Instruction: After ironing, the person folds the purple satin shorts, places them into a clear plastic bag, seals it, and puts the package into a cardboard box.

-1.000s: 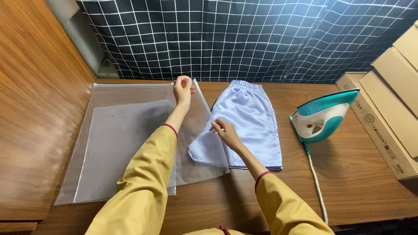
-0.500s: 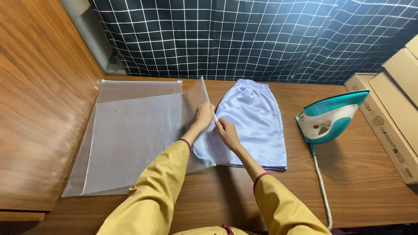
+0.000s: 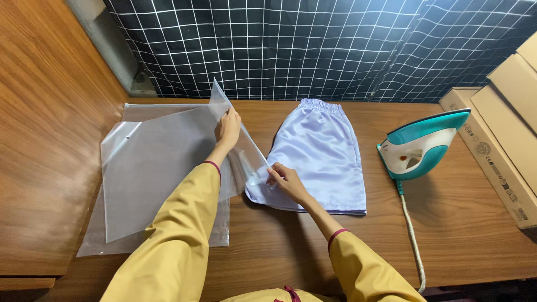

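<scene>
Head view shows your left hand point(image 3: 228, 126) pinching the clear plastic bag point(image 3: 162, 168) open at centre-left, your right hand point(image 3: 283, 180) gripping the folded lilac shorts point(image 3: 319, 159) at mid-frame on the desk point(image 3: 268, 246); they are not yet inside.

teal and white steam iron point(image 3: 422, 146) standing on a wooden table point(image 3: 470, 223), its braided cord point(image 3: 411, 240) trailing to the near edge, brown cardboard boxes point(image 3: 503, 134) stacked at right, black white-grid cloth point(image 3: 313, 47) hanging behind
</scene>
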